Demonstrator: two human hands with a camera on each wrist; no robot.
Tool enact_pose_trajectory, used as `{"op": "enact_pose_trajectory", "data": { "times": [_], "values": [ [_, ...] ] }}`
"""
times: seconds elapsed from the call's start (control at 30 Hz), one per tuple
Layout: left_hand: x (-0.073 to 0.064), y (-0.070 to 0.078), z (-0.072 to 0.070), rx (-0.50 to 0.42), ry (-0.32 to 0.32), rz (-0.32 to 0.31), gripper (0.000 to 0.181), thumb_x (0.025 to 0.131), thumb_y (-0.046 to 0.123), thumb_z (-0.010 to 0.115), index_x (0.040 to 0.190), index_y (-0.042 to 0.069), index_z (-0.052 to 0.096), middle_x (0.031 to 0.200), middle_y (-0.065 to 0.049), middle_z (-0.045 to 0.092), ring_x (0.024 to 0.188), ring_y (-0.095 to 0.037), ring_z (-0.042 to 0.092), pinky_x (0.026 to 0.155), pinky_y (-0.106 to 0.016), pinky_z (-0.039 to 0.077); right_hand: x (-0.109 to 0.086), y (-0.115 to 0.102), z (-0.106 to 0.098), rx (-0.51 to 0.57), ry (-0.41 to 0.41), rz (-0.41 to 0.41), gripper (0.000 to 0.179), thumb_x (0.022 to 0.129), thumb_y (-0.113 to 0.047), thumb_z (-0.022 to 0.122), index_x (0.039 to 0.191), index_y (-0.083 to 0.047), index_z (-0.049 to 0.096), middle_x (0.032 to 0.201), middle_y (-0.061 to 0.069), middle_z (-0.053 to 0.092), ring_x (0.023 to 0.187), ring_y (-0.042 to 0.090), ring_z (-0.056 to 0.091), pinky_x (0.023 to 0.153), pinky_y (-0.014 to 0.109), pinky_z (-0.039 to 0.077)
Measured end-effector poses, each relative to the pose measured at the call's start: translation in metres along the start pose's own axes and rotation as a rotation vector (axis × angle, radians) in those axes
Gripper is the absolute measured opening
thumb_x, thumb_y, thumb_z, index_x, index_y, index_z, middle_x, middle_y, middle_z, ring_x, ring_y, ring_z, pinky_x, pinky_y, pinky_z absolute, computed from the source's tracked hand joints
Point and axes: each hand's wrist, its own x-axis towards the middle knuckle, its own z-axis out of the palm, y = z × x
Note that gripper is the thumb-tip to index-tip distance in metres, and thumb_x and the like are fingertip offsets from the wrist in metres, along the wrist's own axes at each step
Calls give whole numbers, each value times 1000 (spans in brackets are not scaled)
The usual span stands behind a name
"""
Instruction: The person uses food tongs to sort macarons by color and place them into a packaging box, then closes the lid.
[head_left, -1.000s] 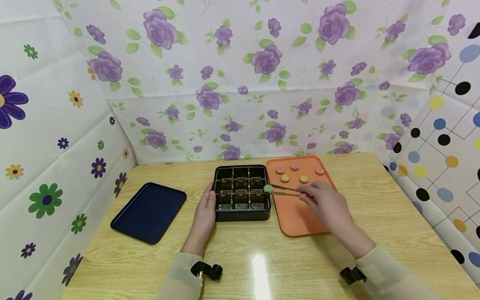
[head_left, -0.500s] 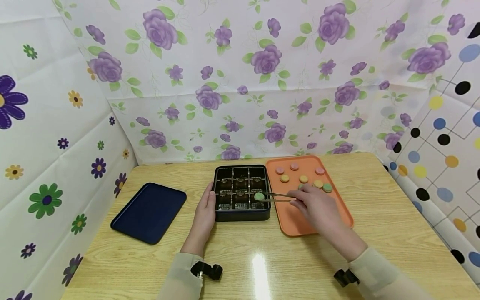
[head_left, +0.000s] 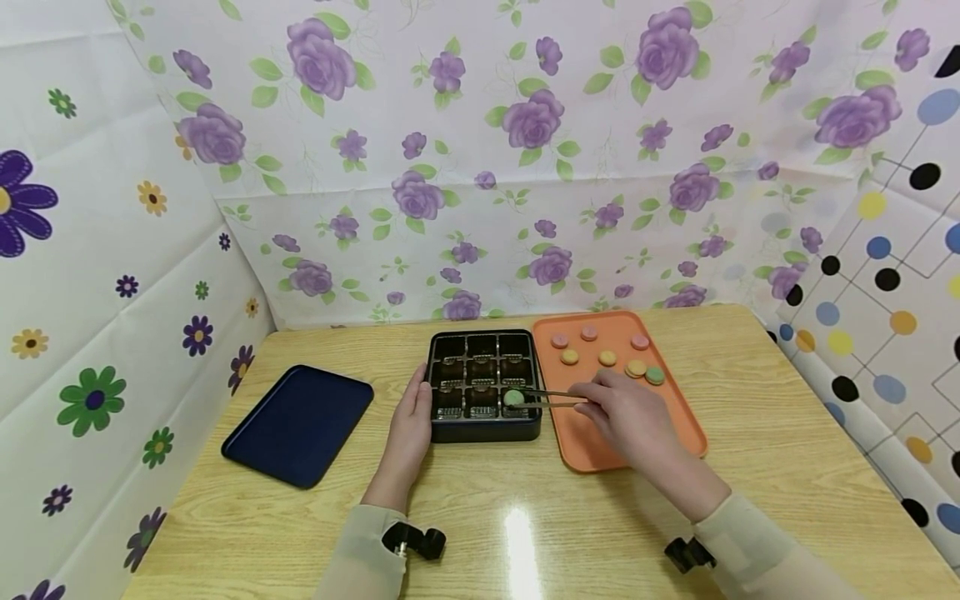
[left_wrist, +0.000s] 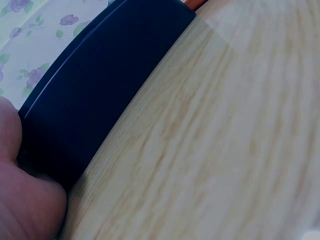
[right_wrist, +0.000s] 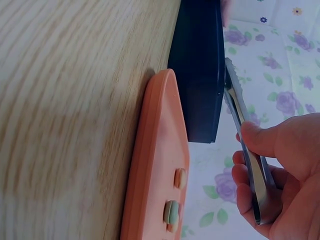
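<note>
In the head view my right hand (head_left: 626, 412) grips metal tongs (right_wrist: 252, 165) between thumb and fingers. At the tong tips a green macaron (head_left: 513, 398) sits in the front right compartment of a dark blue box (head_left: 483, 431), which has a clear divided insert. The box wall hides the tong tips' lower side in the right wrist view. My left hand (head_left: 408, 414) rests along the left side of the box, its fingers straight against the wall.
An orange tray (head_left: 592, 433) stands right beside the box, bearing pink macarons (head_left: 588, 333), yellow ones (head_left: 607, 357) and a green macaron (head_left: 655, 375). Left of the box lies a dark blue lid (head_left: 300, 425) on the wooden table (head_left: 465, 517). Patterned cloth (head_left: 480, 208) hangs behind.
My right hand has moved left and slightly down with the tongs, bringing the green macaron from the box's right rim into the front right compartment. My left hand and the box have stayed put.
</note>
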Motion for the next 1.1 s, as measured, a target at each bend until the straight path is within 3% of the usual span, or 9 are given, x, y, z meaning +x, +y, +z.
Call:
{"op": "enact_pose_trajectory", "data": {
  "times": [0.57,1.1],
  "values": [
    [0,2,-2,-18,-10,-6,62,122,49,33,179,28,20,183,-3,17,167,-35,19,132,-64,20,6,1,-3,-34,-25,-14,22,96,-16,90,117,-21,85,98,-1,67,77,18,62,57,33,49],
    [1,-1,-1,-6,-5,3,62,122,50,32,179,28,22,183,-3,19,167,-35,20,132,-64,21,11,-2,-6,-94,-12,-74,24,94,-19,92,117,-19,85,93,-2,64,71,18,60,56,31,46]
  ]
}}
